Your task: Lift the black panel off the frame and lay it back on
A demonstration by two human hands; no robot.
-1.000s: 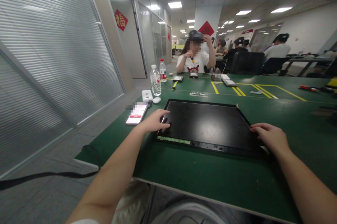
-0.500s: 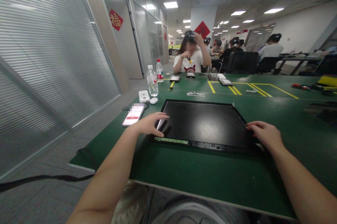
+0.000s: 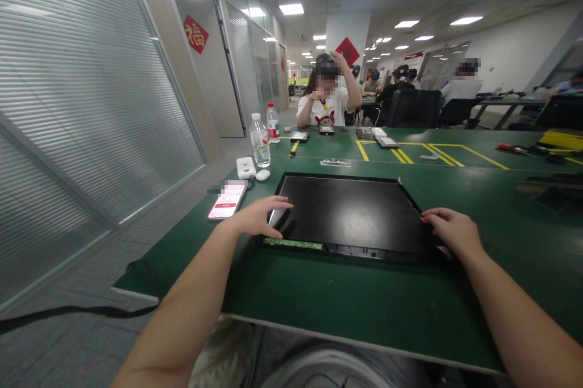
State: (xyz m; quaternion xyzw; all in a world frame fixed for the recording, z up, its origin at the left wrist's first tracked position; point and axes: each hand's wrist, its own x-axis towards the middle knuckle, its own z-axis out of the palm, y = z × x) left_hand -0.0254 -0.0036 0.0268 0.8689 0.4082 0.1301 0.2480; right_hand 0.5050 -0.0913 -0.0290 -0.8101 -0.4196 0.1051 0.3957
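A large black flat panel (image 3: 350,215) lies face down on the green table (image 3: 346,309), with a strip of green circuit board along its near edge. My left hand (image 3: 259,217) rests on the panel's near left corner, fingers stretched over the edge. My right hand (image 3: 450,231) lies on the near right corner, fingers curled over the side. Neither hand lifts the panel off the table.
Left of the panel lie a lit phone (image 3: 226,200), a white charger (image 3: 245,167) and a white mouse (image 3: 263,175). Two water bottles (image 3: 260,140) stand behind. A seated person (image 3: 328,99) faces me across the table; tools lie at far right (image 3: 512,147).
The view has drifted slightly, so the panel and hands sit a little left and higher. Both hands stay on the panel's corners. The seated person has raised a hand to their head.
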